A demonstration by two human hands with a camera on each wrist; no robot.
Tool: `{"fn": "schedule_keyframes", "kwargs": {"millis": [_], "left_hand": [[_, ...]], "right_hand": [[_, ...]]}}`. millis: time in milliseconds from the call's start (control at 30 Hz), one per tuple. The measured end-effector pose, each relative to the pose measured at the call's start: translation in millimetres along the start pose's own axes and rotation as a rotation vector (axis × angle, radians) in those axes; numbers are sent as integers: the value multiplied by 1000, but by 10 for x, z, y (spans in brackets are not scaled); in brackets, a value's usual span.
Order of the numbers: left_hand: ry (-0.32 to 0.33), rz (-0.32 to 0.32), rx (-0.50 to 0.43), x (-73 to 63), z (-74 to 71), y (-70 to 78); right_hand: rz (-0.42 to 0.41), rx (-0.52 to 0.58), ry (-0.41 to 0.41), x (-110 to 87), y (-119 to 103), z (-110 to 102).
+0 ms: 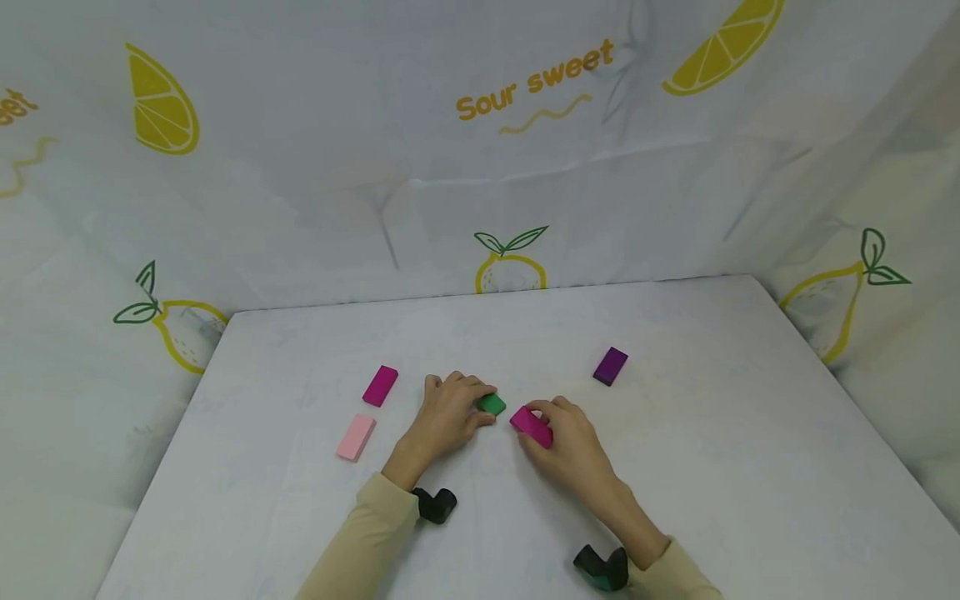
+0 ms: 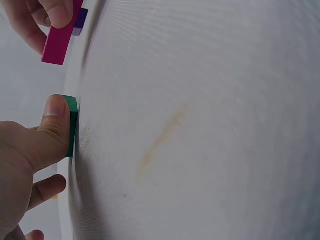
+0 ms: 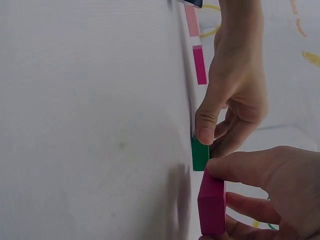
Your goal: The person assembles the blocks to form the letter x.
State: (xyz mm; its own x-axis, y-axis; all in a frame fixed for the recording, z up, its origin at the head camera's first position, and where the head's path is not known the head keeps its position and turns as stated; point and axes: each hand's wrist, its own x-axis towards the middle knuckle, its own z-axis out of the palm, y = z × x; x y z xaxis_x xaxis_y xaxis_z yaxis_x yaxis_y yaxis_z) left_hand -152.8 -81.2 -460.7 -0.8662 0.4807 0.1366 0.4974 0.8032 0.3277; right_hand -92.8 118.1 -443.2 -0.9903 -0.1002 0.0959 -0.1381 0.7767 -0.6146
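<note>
My left hand (image 1: 448,414) pinches a green block (image 1: 492,404) between thumb and fingers, low at the white tabletop. Just to its right, my right hand (image 1: 567,440) grips a magenta block (image 1: 532,427), thumb on the near side and fingers on the far side. In the right wrist view the magenta block (image 3: 212,202) overlaps the lower end of the green block (image 3: 200,154). From the left wrist, the magenta block (image 2: 59,44) shows raised a little off the table, while the green block (image 2: 73,125) sits right at the surface.
Left of my left hand lie another magenta block (image 1: 380,386) and a pink block (image 1: 356,437). A purple block (image 1: 611,366) lies beyond my right hand. The white table (image 1: 750,467) meets a lemon-printed cloth (image 1: 300,217) at its back and sides.
</note>
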Motion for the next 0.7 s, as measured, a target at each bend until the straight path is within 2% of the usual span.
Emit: {"fn": "schedule_keyframes", "kwargs": {"millis": [400,700], "left_hand": [[31,10,-8,-4,4,-10],[30,2,-2,4,21,-22]], "right_hand": [[4,28,-17,20,-47,132],[4,32,-19,29,-47,180]]}}
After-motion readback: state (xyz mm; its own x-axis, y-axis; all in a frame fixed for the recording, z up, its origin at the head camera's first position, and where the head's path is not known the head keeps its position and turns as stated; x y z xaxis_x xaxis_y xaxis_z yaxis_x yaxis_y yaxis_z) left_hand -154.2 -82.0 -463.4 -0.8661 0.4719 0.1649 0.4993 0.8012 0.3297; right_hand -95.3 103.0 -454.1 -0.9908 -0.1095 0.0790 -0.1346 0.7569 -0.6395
